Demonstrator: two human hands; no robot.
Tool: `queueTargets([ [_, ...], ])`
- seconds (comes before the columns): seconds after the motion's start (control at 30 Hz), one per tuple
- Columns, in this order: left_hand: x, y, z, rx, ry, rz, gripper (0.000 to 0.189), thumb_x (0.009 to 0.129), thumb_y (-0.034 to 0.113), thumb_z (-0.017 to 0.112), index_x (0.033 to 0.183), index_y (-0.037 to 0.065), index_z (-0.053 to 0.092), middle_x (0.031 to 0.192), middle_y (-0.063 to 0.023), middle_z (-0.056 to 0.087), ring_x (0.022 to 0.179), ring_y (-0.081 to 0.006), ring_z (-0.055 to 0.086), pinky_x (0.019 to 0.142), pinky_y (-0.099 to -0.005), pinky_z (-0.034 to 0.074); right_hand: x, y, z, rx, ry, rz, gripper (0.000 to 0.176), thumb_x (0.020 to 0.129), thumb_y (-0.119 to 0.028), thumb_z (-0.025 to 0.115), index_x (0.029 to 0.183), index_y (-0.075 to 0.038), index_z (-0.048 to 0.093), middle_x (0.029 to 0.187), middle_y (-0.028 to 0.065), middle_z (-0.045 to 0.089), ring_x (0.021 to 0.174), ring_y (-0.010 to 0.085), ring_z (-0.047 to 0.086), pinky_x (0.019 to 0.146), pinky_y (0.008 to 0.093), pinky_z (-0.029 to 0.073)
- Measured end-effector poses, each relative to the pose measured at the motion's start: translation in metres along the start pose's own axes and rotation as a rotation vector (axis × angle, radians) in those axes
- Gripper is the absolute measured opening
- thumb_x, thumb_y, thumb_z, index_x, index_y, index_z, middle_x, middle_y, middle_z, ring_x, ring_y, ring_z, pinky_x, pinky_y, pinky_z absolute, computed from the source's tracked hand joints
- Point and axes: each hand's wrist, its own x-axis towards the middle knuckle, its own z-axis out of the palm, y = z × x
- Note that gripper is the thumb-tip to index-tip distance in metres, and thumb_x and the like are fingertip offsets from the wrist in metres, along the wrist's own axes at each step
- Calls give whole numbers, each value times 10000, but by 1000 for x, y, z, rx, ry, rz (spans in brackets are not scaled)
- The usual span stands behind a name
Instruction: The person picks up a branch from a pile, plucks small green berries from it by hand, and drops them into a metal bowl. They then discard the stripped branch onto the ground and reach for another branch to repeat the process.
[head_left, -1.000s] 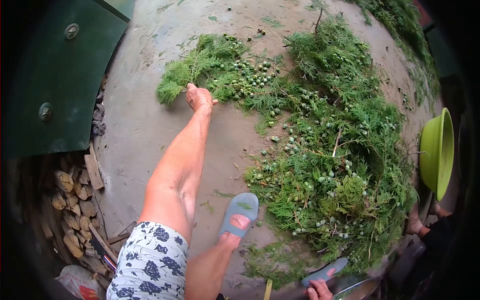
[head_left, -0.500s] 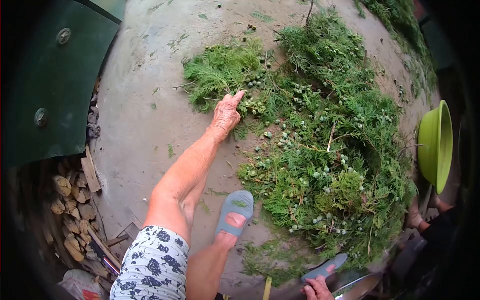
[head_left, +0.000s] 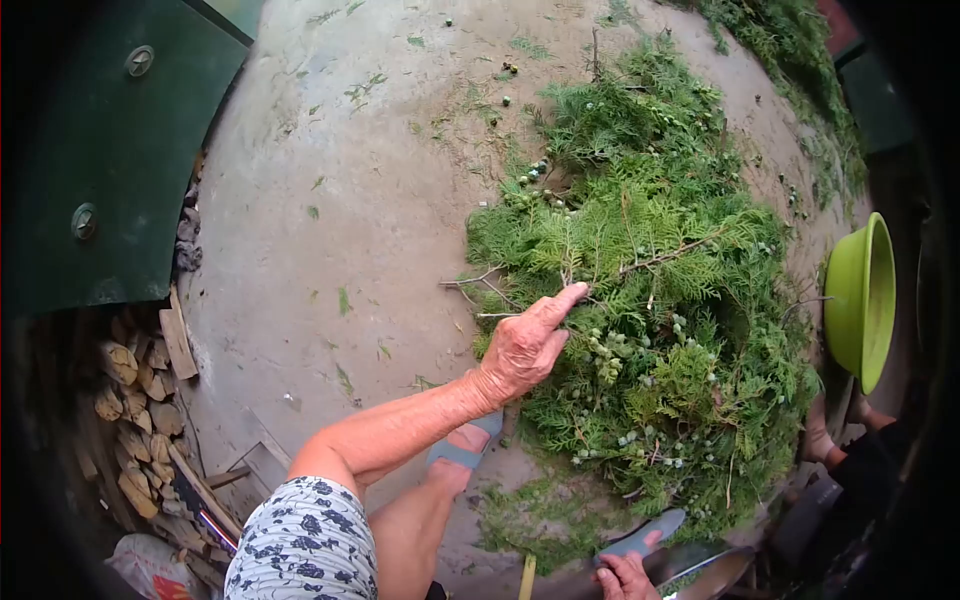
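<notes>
My left hand (head_left: 530,340) reaches from the lower left with its fingers pinched on a leafy evergreen branch (head_left: 640,240). Flat fan-like sprays of the branch lie over the heap of cut evergreen (head_left: 690,430) on the concrete. Pale green cones (head_left: 610,350) show among the foliage close to the hand. At the bottom edge my right hand (head_left: 626,578) is partly cut off by the frame, its visible fingers curled. It is beside a shiny metal bowl (head_left: 715,575); what it holds, if anything, is hidden.
A lime-green basin (head_left: 845,305) is tilted at the right, near another person's bare foot (head_left: 818,435). Split firewood (head_left: 135,410) is stacked at the left below a dark green panel (head_left: 110,170). My grey shoes (head_left: 465,445) stand beside the heap. More evergreen (head_left: 790,50) lies at the upper right.
My left hand has moved right and toward me, from the left edge of the heap to its middle. The loose sprays at the upper left have shifted onto the heap. My right hand has barely moved.
</notes>
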Motion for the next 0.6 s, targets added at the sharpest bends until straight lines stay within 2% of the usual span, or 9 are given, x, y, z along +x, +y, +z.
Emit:
queueTargets([
  [0.03, 3, 3, -9, -59, 178, -25, 563, 778, -73, 479, 1293, 149, 427, 948, -122, 588, 715, -238, 606, 590, -326, 504, 0, 0, 0, -16, 2, 1, 252, 832, -143, 542, 1041, -12, 593, 981, 178, 596, 938, 325, 540, 837, 356, 418],
  [0.1, 11, 1, -48, 70, 203, -29, 530, 806, -90, 458, 1290, 128, 440, 1085, -116, 585, 726, -150, 615, 552, -260, 510, -1, 1, 2, -34, 3, 4, 254, 833, -142, 540, 1045, -14, 593, 982, 179, 597, 936, 325, 542, 839, 358, 417],
  [0.17, 32, -13, -71, 28, 382, -35, 480, 835, -74, 429, 1279, 108, 454, 1090, -93, 577, 688, -92, 605, 497, -212, 497, 0, 4, 3, 14, -20, 56, 260, 832, -139, 539, 1054, -15, 593, 988, 171, 604, 943, 321, 549, 855, 360, 413],
  [0.23, 59, -23, -92, -170, 478, -234, 452, 865, -34, 408, 1301, 85, 418, 995, -91, 570, 621, -108, 606, 456, -216, 484, 2, 3, 2, 18, -20, 52, 260, 833, -140, 540, 1056, -16, 594, 992, 169, 608, 949, 316, 553, 861, 358, 412],
  [0.3, 95, -50, -108, 54, 472, -236, 448, 871, -24, 389, 1314, 40, 376, 952, -126, 554, 595, -120, 609, 436, -213, 474, 2, 4, 2, 23, -27, 56, 261, 834, -141, 540, 1057, -17, 594, 996, 167, 612, 954, 311, 557, 867, 355, 411],
  [0.43, 173, -153, -131, 547, 358, -295, 313, 830, 79, 460, 1110, -62, 472, 873, -275, 557, 717, -349, 613, 640, -399, 498, 8, 9, 0, -37, -14, 9, 263, 839, -156, 544, 1057, -18, 595, 1005, 164, 617, 967, 301, 559, 869, 346, 412],
  [0.47, 188, -166, -128, 546, 358, -294, 313, 830, 79, 460, 1110, -62, 472, 873, -275, 557, 717, -349, 613, 640, -399, 498, 9, 9, -1, -46, -13, 15, 265, 840, -163, 545, 1057, -18, 595, 1009, 166, 617, 967, 300, 560, 869, 345, 411],
  [0.53, 212, -184, -114, 457, 215, -623, 235, 785, 92, 479, 978, -39, 511, 839, -301, 564, 819, -417, 573, 728, -454, 453, 11, 11, -3, -28, -29, 32, 266, 841, -167, 545, 1055, -18, 594, 1007, 165, 617, 968, 301, 559, 869, 344, 410],
  [0.6, 206, -182, -98, 598, 69, -445, 144, 775, 67, 464, 836, -28, 552, 844, -270, 586, 788, -398, 580, 696, -426, 467, 11, 9, -5, 14, -42, 80, 262, 843, -167, 538, 1052, -18, 593, 1001, 165, 616, 963, 297, 560, 861, 340, 413],
])
